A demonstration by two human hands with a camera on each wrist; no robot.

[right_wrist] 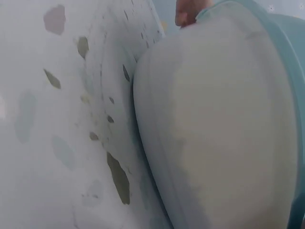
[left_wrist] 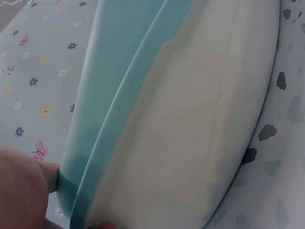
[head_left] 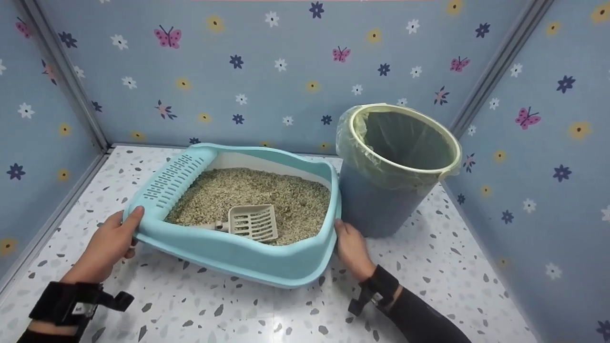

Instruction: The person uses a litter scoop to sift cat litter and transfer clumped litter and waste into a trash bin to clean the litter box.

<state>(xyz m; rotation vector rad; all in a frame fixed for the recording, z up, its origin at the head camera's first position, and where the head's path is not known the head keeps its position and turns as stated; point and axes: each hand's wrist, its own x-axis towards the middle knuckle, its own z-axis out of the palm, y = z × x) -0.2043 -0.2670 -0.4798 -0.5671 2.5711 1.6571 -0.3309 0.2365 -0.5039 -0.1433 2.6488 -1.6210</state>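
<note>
A light blue litter tray [head_left: 228, 252] sits between the left hand [head_left: 107, 245] and right hand [head_left: 351, 247], each gripping a rim corner. It holds grainy beige litter [head_left: 267, 190] and a beige slotted scoop [head_left: 250, 222] lying nearer the left hand.

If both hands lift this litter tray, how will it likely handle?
The litter tray is well filled with granules, so probably heavy for its size. Tilting would likely shift the litter and slide the loose scoop. Its moulded rim, gripped by the left hand and right hand, looks stiff.

scoop [head_left: 252, 222] in tray [head_left: 228, 252], apparently beside bin [head_left: 381, 200]
</note>
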